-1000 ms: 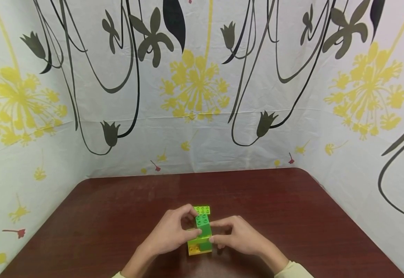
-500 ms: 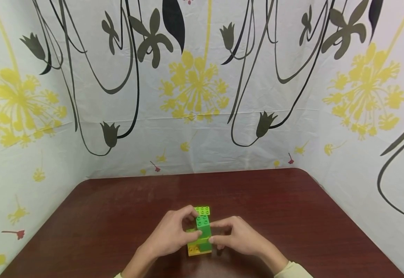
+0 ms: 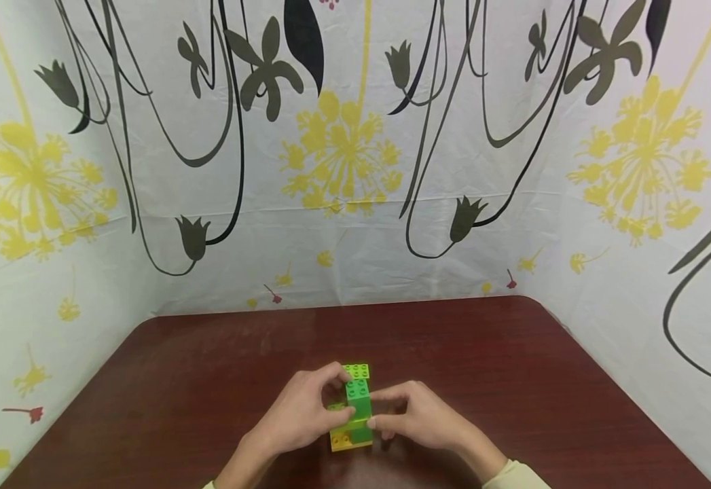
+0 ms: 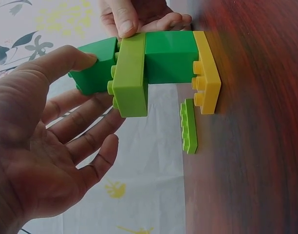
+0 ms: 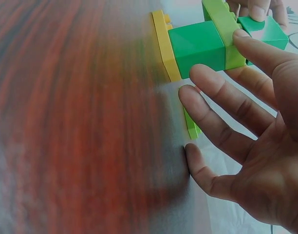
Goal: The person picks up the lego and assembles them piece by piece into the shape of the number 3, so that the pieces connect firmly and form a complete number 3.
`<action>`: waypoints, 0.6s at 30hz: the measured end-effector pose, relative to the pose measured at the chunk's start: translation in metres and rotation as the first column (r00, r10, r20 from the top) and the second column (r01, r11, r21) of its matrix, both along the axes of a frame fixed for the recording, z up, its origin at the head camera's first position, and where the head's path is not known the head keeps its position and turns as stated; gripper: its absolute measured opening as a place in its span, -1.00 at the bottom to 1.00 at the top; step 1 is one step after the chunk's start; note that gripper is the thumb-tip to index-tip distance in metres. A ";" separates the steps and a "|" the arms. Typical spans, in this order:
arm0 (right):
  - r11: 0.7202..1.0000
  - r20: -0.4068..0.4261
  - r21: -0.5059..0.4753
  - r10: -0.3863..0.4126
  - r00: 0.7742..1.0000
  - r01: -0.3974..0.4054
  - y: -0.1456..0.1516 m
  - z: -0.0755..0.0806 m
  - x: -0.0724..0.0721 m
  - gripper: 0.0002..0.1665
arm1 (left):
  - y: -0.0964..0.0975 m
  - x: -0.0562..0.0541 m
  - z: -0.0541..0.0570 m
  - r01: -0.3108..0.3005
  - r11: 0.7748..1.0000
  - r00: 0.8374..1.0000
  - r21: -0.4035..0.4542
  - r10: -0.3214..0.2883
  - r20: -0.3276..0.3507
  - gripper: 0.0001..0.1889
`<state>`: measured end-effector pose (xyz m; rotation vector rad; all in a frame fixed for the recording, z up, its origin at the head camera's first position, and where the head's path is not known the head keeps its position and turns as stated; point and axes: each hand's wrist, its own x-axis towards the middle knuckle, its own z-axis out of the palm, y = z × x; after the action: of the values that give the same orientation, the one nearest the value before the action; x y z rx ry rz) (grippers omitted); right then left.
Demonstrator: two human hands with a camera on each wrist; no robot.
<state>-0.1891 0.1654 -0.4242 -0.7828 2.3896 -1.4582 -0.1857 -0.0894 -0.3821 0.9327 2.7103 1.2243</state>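
Note:
A small tower of toy building bricks stands on the table in the head view. At its foot is a yellow plate [image 4: 210, 80], bearing a green brick [image 4: 171, 57]. Across that sits a lime-green brick [image 4: 129, 78], with a second green brick [image 3: 359, 402] on top. My left hand [image 3: 300, 407] pinches the top green brick, thumb on its near side; the other fingers spread loosely below in the left wrist view. From the right side, my right hand [image 3: 422, 414] grips the tower, its thumb pressing the lime-green brick. Some lime-green studs show beside the top brick.
Behind the tower, a thin lime-green plate [image 3: 357, 371] with studs lies on the dark reddish-brown table [image 3: 159, 394]. A white cloth [image 3: 355, 258] with printed flowers hangs around the table's back and sides.
Both hands keep the same hold on the tower. The head view has tilted very slightly; otherwise nothing has visibly moved.

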 end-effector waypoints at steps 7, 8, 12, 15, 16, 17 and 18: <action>1.000 0.007 -0.004 0.011 1.000 -0.011 0.001 -0.001 -0.001 -0.62 | 0.003 0.001 0.000 0.004 1.000 1.000 0.003 -0.004 -0.008 -0.74; 1.000 0.006 -0.003 0.013 1.000 -0.013 0.002 -0.001 -0.001 -0.62 | 0.003 0.001 0.000 0.005 1.000 1.000 0.003 -0.005 -0.009 -0.74; 1.000 0.000 0.003 0.017 1.000 -0.017 0.002 -0.001 -0.002 -0.63 | 0.003 0.001 -0.001 0.006 1.000 1.000 0.001 -0.006 -0.002 -0.73; 1.000 -0.007 -0.003 0.024 1.000 -0.024 0.002 -0.001 -0.001 -0.65 | 0.003 0.001 -0.001 0.017 1.000 1.000 -0.003 -0.017 0.010 -0.71; 1.000 -0.011 -0.006 0.026 1.000 -0.027 0.001 -0.001 -0.001 -0.65 | 0.002 0.001 -0.002 0.021 1.000 1.000 -0.004 -0.021 0.013 -0.71; 1.000 -0.012 -0.009 0.028 1.000 -0.028 0.001 -0.002 -0.001 -0.65 | 0.002 0.001 -0.002 0.023 1.000 1.000 -0.005 -0.023 0.015 -0.71; 1.000 -0.012 -0.012 0.029 1.000 -0.029 0.001 -0.002 -0.001 -0.65 | 0.002 0.002 -0.002 0.027 1.000 0.999 -0.004 -0.027 0.016 -0.71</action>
<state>-0.1901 0.1666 -0.4258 -0.8281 2.3701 -1.4629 -0.1841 -0.0874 -0.3840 0.9518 2.6778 1.2150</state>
